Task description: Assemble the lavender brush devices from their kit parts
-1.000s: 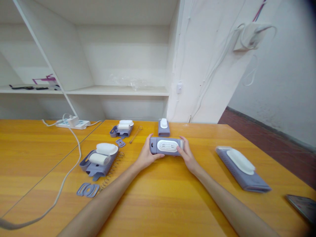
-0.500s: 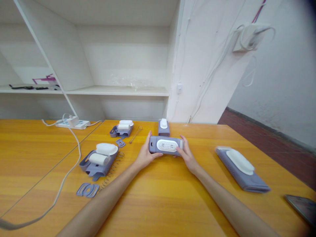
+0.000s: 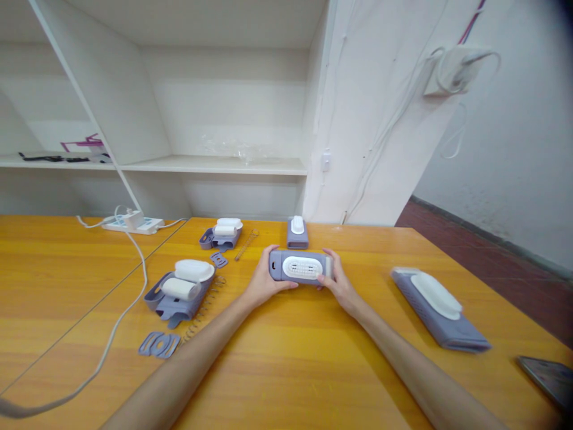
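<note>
Between both hands is a grey-purple plastic case point(image 3: 278, 276), held crosswise with its white oval, bristle-like panel point(image 3: 303, 268) facing me. My left hand point(image 3: 264, 276) grips the left end, which has a small dark slot, thumb along the lower edge. On the right end, my right hand point(image 3: 338, 279) closes with its thumb at the white panel's lower right rim. A similar case point(image 3: 297, 233) stands just behind. To the left lie an open case point(image 3: 197, 301) with white parts, a coil spring point(image 3: 203, 310) and a flat grey-purple plate point(image 3: 159, 345).
Farther back are another open case point(image 3: 224, 236), a second spring point(image 3: 247, 245) and a small plate point(image 3: 219, 259). A closed case point(image 3: 441, 310) and a phone point(image 3: 548, 376) lie at right. A white cable point(image 3: 138, 275) runs from the power strip point(image 3: 134, 223) across the left side.
The held case has shifted very slightly down and left and tilted a little. Both hands keep their grip on it. The things on the table stay where they were.
</note>
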Demonstrator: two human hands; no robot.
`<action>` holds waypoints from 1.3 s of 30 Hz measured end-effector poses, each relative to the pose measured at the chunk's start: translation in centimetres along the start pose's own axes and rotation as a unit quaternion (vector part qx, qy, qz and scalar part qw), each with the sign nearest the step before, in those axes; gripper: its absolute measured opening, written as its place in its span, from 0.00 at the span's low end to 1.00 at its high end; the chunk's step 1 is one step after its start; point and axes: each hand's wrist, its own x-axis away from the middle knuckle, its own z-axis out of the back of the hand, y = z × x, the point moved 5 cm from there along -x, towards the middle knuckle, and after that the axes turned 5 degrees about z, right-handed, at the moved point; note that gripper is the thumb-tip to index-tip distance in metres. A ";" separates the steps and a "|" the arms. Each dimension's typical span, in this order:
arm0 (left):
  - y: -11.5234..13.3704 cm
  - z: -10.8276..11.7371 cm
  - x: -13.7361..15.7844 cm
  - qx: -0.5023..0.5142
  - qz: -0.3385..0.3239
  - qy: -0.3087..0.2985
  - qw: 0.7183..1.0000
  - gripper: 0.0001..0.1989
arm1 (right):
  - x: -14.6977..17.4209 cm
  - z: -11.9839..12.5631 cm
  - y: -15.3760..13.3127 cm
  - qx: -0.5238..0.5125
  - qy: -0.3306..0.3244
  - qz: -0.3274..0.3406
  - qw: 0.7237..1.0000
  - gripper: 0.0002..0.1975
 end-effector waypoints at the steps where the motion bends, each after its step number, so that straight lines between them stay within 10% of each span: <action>1: -0.1 0.0 0.0 -0.001 0.000 0.002 1.000 0.49 | 0.0 0.1 0.1 -0.002 -0.004 -0.001 1.000 0.39; 11: 0.9 -1.2 0.8 -0.063 -0.027 -0.006 0.998 0.45 | -0.3 1.3 0.7 0.053 0.209 0.025 0.976 0.17; 39: 1.3 -2.5 1.6 -0.030 -0.003 -0.018 0.999 0.44 | 0.0 2.3 0.8 0.053 0.222 0.043 0.973 0.18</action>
